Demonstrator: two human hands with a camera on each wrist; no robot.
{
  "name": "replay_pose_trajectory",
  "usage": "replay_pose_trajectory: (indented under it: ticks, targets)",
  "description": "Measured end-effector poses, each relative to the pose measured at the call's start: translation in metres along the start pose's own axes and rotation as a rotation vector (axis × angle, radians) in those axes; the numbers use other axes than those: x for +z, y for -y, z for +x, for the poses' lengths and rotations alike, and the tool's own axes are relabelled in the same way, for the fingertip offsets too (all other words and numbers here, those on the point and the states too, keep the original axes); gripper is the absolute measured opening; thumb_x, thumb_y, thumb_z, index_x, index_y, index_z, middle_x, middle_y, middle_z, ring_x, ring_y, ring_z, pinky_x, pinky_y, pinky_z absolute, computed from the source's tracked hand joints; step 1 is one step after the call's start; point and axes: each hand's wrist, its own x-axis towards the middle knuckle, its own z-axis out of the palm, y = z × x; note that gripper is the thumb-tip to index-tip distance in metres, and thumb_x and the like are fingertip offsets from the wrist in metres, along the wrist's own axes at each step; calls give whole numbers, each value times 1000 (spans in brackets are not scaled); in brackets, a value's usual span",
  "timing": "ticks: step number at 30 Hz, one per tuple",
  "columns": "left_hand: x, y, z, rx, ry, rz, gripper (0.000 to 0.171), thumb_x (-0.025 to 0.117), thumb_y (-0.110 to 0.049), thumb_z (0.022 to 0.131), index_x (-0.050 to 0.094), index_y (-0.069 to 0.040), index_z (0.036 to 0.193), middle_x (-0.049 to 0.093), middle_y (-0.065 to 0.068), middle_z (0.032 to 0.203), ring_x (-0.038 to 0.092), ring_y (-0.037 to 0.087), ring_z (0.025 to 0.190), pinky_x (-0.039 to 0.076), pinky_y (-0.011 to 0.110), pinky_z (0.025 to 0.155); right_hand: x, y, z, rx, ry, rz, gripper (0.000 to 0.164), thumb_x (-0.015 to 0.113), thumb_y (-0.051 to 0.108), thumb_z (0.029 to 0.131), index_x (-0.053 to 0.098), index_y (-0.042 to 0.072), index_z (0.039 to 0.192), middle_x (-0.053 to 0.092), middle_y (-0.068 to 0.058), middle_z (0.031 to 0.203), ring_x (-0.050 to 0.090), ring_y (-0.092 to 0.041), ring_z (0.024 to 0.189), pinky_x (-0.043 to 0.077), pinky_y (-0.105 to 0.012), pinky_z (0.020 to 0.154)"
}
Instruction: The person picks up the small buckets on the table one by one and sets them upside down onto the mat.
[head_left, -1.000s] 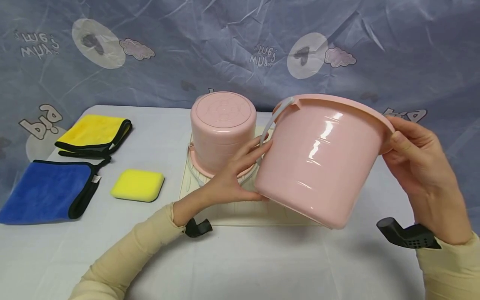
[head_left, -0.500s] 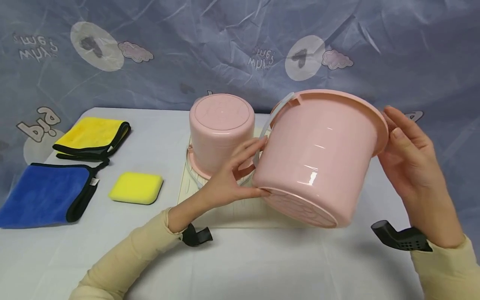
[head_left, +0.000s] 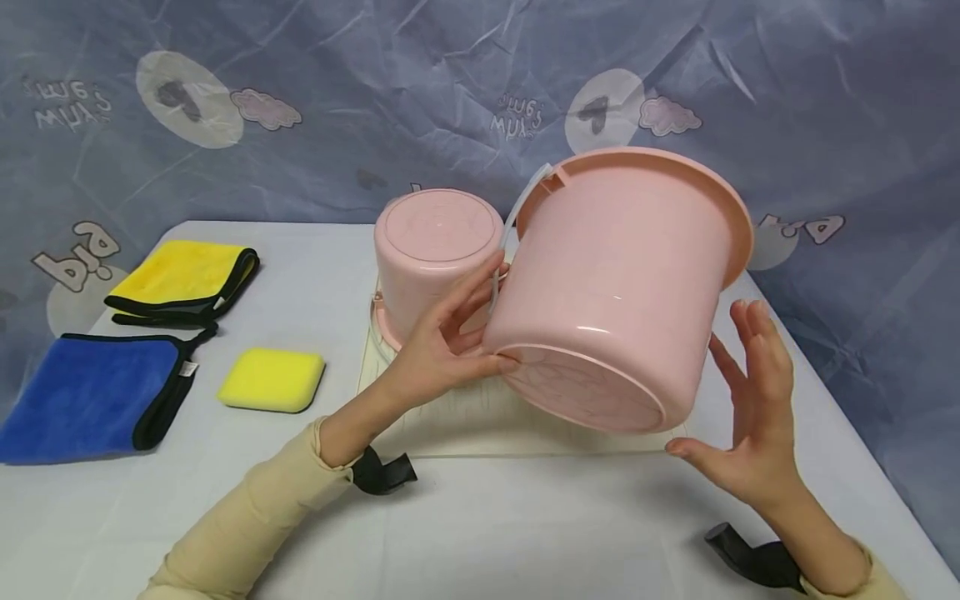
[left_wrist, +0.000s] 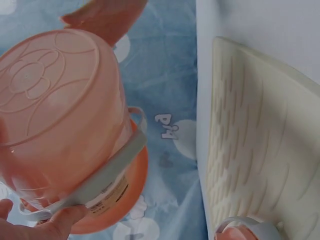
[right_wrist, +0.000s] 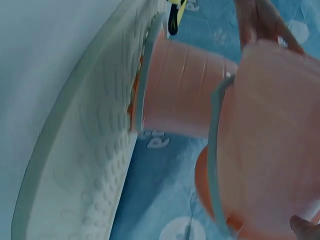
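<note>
A pink plastic bucket [head_left: 607, 275] hangs tilted in the air, its base angled down toward the front and its rim up at the back right. My left hand [head_left: 431, 354] holds it at the lower left, thumb on the base edge and fingers along the side. The pale grey handle [left_wrist: 107, 172] runs beside those fingers in the left wrist view. Right of the bucket is my right hand [head_left: 757, 408], fingers spread and thumb apart, close to its side. A smaller pink bucket [head_left: 438, 229] stands upside down behind the left hand.
Beneath the smaller bucket lies a cream ridged mat [head_left: 457, 429]. To the left are a yellow sponge [head_left: 272, 379], a folded yellow cloth [head_left: 180, 271] and a folded blue cloth [head_left: 93, 392]. A grey-blue printed curtain [head_left: 420, 92] hangs behind the white table [head_left: 525, 533].
My right hand has let go of the bucket's rim and moved down to its side. The bucket has tipped further, showing more of its base, and shifted slightly left and up.
</note>
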Motion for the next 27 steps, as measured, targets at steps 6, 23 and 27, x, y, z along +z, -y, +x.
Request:
replay_pose_trajectory:
  ticks: [6, 23, 27]
  targets:
    - [1, 1, -1, -6, -29, -26, 92, 81, -10, 73, 27, -10, 148, 31, 14, 145, 31, 27, 132, 36, 42, 98, 22, 1, 3, -152, 41, -202, 74, 76, 42, 77, 47, 6, 135, 32, -23, 140, 19, -43, 133, 18, -51, 106]
    - [16, -4, 9, -109, -117, 85, 97, 76, -6, 79, 17, -32, 151, 18, 1, 151, 33, 25, 130, 41, 40, 95, 9, 11, 22, 4, 134, -301, 73, 73, 40, 80, 44, 2, 136, 33, -23, 141, 29, -38, 130, 35, -27, 98]
    - [22, -10, 11, -79, -80, 206, 126, 80, 3, 69, -7, -42, 148, -9, -10, 154, 28, 25, 133, 40, 37, 95, 1, 14, 28, 99, 150, -167, 79, 78, 32, 77, 40, -2, 138, 29, -22, 144, 27, -34, 131, 35, -27, 98]
